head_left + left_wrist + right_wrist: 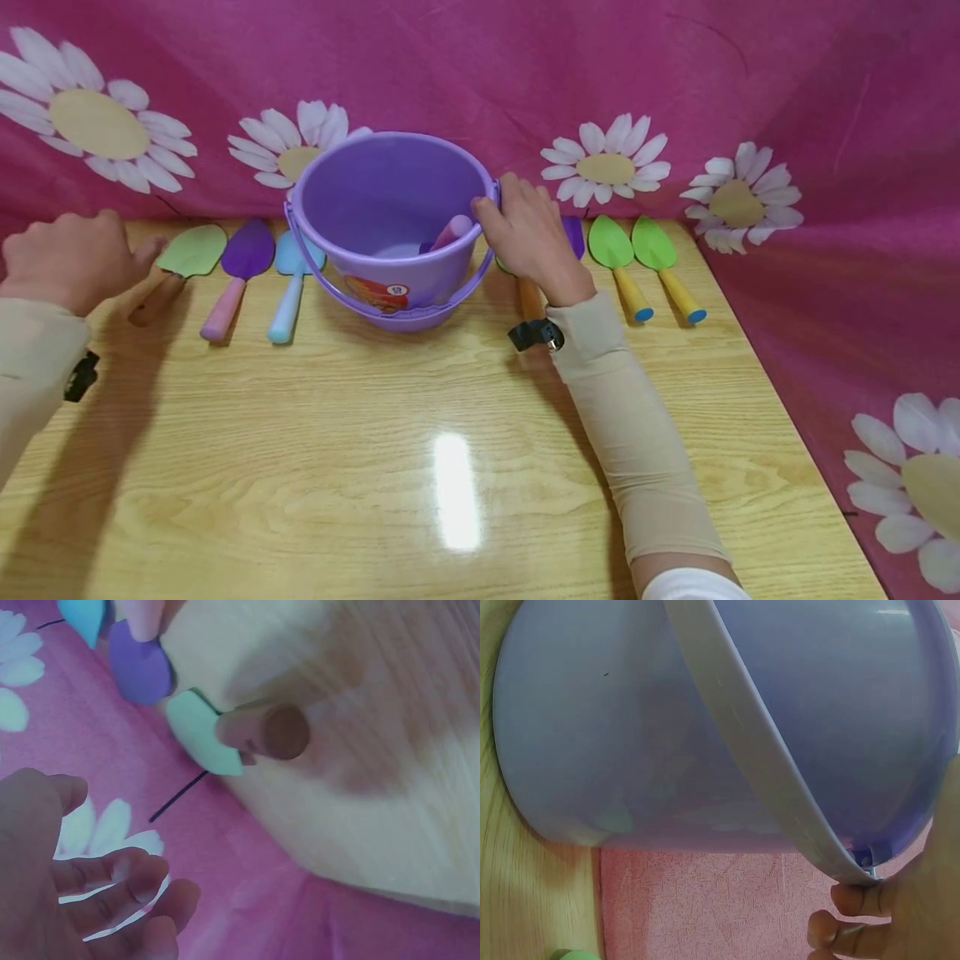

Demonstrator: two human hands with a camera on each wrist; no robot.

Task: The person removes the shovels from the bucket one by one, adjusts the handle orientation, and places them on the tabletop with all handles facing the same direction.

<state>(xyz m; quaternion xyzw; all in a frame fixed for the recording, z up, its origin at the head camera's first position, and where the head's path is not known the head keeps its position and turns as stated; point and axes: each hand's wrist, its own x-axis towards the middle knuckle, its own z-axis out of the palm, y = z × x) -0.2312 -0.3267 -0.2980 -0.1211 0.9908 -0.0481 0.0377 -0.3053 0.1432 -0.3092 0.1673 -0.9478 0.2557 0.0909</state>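
Note:
A purple bucket stands upright near the back of the table. Its carrying handle hangs down across the front. My right hand grips the rim on the right side, beside the handle's hinge, with the thumb over the edge. Inside the bucket, the pink handle of a tool leans against the wall; most of its head is hidden. At the far left my left hand hovers with loosely bent fingers, holding nothing. Nearest to it lies a pale green trowel with a brown handle.
Left of the bucket lie a purple trowel with a pink handle and a light blue trowel. To the right are two green trowels with yellow handles. My right arm partly covers an orange handle and a purple blade. Flowered pink cloth hangs behind.

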